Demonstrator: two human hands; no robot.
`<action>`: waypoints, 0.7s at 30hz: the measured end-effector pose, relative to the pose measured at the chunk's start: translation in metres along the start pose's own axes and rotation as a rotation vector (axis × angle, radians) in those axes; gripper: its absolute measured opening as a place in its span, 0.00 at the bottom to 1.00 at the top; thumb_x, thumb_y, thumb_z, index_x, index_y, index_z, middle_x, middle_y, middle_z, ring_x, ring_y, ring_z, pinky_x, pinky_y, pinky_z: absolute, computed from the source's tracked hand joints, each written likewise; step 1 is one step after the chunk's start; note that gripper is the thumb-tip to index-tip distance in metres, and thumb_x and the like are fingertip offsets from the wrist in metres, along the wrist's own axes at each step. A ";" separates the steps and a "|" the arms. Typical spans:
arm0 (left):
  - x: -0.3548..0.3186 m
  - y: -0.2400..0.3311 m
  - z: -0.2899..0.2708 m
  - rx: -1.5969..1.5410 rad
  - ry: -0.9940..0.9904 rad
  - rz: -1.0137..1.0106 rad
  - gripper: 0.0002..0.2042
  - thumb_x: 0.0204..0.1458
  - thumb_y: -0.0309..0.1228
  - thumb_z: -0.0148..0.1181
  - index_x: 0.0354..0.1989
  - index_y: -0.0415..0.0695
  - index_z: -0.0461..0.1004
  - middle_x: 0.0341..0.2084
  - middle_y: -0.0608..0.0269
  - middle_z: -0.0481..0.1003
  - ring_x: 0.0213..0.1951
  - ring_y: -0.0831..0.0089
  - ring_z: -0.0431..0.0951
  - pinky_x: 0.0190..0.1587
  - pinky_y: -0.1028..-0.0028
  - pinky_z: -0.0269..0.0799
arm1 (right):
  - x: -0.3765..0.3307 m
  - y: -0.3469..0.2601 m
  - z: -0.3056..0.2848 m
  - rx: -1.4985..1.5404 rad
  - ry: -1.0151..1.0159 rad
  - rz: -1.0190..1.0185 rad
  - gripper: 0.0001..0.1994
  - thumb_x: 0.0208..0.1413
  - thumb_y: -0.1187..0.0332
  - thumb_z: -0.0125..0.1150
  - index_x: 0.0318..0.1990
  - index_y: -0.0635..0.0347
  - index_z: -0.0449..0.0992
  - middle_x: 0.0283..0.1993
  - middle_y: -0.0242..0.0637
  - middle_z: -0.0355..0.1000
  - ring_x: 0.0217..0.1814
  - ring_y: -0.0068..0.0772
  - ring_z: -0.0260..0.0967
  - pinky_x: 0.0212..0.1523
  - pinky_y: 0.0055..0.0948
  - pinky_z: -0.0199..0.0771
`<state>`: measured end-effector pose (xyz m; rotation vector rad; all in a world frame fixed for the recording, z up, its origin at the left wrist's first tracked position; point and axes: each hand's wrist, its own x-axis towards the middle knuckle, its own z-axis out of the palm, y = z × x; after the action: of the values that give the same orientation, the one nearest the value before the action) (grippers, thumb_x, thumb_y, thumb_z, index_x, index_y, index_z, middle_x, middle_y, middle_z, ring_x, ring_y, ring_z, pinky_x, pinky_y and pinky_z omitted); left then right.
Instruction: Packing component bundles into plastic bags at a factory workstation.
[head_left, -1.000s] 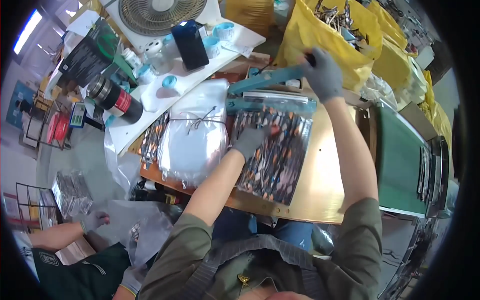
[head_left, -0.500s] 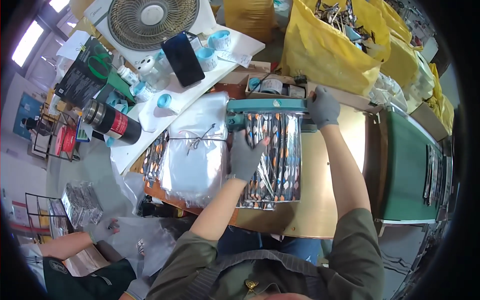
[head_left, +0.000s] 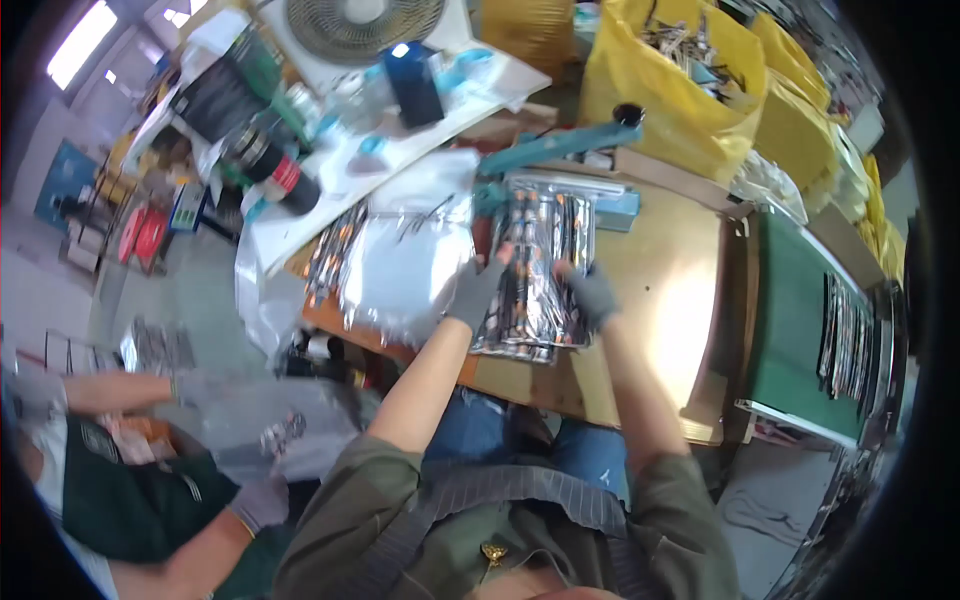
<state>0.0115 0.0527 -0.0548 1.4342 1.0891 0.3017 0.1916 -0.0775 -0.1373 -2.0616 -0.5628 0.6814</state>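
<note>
Two gloved hands grip one clear packet of small tools, which lies flat on the desk with its far end at the blue sealer.

Left to right: one pile of clear bags lies on the desk's left part. The left hand is closed on the left edge of the packet, fingers on top. The right hand is clamped on the right edge, just beside it.

Judgement on the step: the packet appears to be in line with the sealer, whose arm stands raised. To handle it well, both hands should keep the film taut and level, hold the open end square to the bar, and keep the contents clear of the seam.

Count: one packet in hand; one sealer; one fan behind; one dark flask with a red band at left; at least two yellow sacks at the back right. Tools inside the packet are too small to count. One other person works at lower left, apart.
</note>
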 end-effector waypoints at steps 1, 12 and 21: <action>-0.006 -0.018 -0.018 -0.100 -0.058 -0.045 0.34 0.43 0.54 0.62 0.45 0.32 0.70 0.37 0.52 0.74 0.37 0.67 0.73 0.41 0.70 0.68 | -0.048 -0.030 0.024 0.241 -0.107 -0.007 0.34 0.43 0.48 0.66 0.51 0.67 0.69 0.46 0.47 0.72 0.49 0.37 0.68 0.51 0.32 0.65; -0.229 -0.066 -0.159 -0.356 0.148 0.322 0.33 0.45 0.45 0.63 0.55 0.35 0.62 0.47 0.57 0.69 0.50 0.68 0.67 0.55 0.70 0.59 | -0.167 -0.036 0.096 0.917 -0.936 -0.063 0.26 0.50 0.58 0.58 0.54 0.63 0.63 0.49 0.41 0.67 0.45 0.37 0.67 0.48 0.35 0.70; -0.318 -0.167 -0.251 1.286 0.241 -0.204 0.22 0.47 0.42 0.54 0.45 0.39 0.71 0.40 0.48 0.74 0.44 0.55 0.73 0.46 0.60 0.67 | -0.318 -0.295 0.260 0.744 -1.020 -0.719 0.23 0.41 0.68 0.69 0.46 0.61 0.68 0.37 0.30 0.69 0.38 0.23 0.66 0.39 0.24 0.69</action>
<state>-0.4109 -0.0570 -0.0154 2.3945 1.7367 -0.5025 -0.2556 0.0360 0.0703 -0.6269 -1.2813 1.2215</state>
